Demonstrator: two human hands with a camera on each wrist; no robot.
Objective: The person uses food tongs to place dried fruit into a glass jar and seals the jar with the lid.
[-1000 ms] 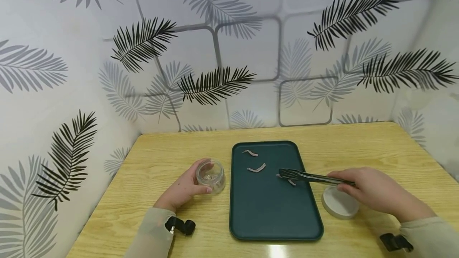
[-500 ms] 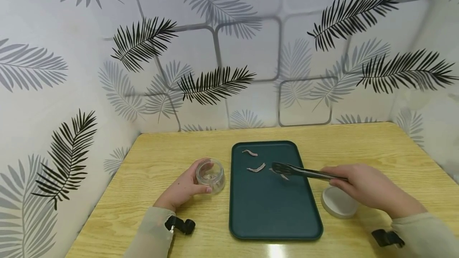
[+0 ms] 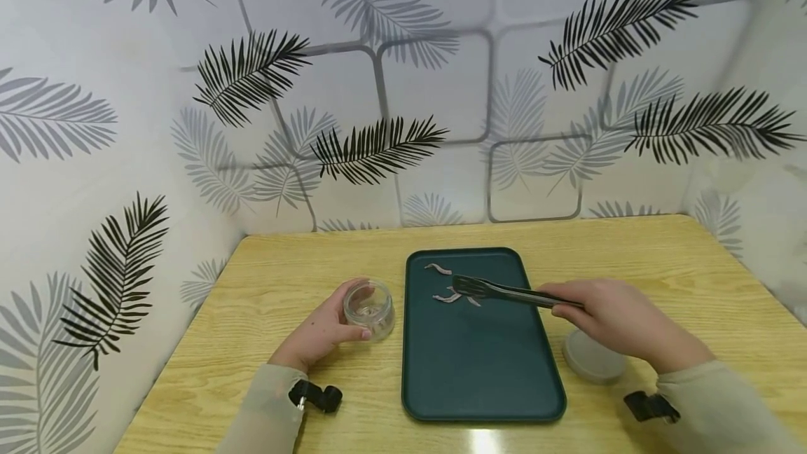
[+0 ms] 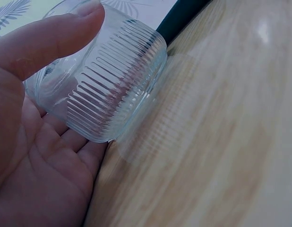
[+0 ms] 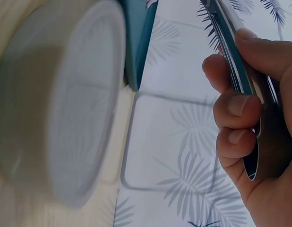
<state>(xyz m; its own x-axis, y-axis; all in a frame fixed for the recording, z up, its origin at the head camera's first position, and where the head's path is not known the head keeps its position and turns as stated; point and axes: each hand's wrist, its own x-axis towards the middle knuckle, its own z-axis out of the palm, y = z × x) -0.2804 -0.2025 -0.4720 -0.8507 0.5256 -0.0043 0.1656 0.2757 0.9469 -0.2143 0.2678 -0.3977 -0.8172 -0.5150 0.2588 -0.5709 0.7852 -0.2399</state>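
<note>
My left hand [image 3: 324, 328] grips a small clear glass jar [image 3: 377, 326] with ribbed sides, standing upright left of the tray. Thumb and fingers curl round it in the left wrist view; whether anything lies inside is unclear. My right hand [image 3: 608, 317] holds metal tongs with dark tips, the tongs [image 3: 504, 291] reaching over the dark green tray [image 3: 485, 370]. At their tips a thin pinkish strip [image 3: 473, 301] hangs, partly hidden. Two similar curved pieces lie on the tray: one strip [image 3: 438, 269] near the far left corner, another strip [image 3: 446, 298] just left of the tips.
A round whitish lid [image 3: 592, 357] lies on the wooden table [image 3: 340, 391], right of the tray and below my right hand. A wall [image 3: 441, 181] with leaf patterns stands behind the table, and another wall [image 3: 113, 181] rises at the left.
My right hand has moved left and slightly away from me, carrying the tongs and the strip at their tips towards the other strips. The left hand and jar have stayed put.
</note>
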